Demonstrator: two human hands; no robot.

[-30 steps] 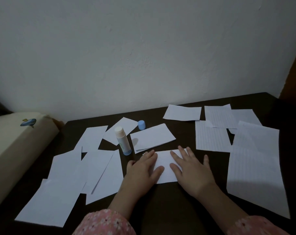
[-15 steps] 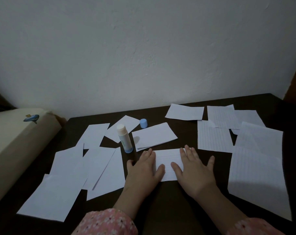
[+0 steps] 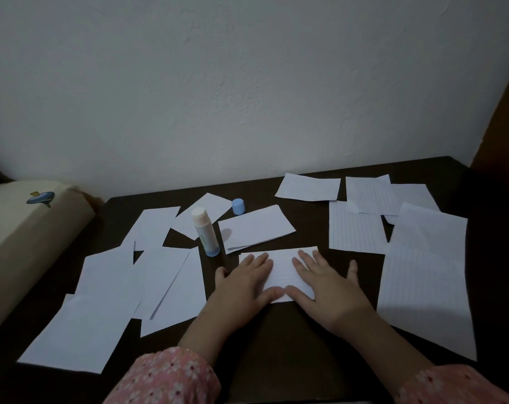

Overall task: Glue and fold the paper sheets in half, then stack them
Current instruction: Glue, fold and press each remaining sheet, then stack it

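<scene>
A folded lined sheet (image 3: 279, 268) lies flat at the centre of the dark table (image 3: 276, 339), pressed by the left hand (image 3: 243, 284) and right hand (image 3: 324, 287), fingers straight, each grip open and partly hiding it. An uncapped glue stick (image 3: 206, 232) stands upright just beyond; dim light blurs the surrounding sheets.

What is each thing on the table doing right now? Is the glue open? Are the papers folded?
Glue stick: upright, cap off.
Blue cap: on the table, apart from the stick.
Folded sheet: flat, both hands pressing on it.
Left hand: open, fingers flat on the sheet.
Right hand: open, fingers spread on the sheet.
Lined sheets: flat, unfolded, at the right.
</scene>
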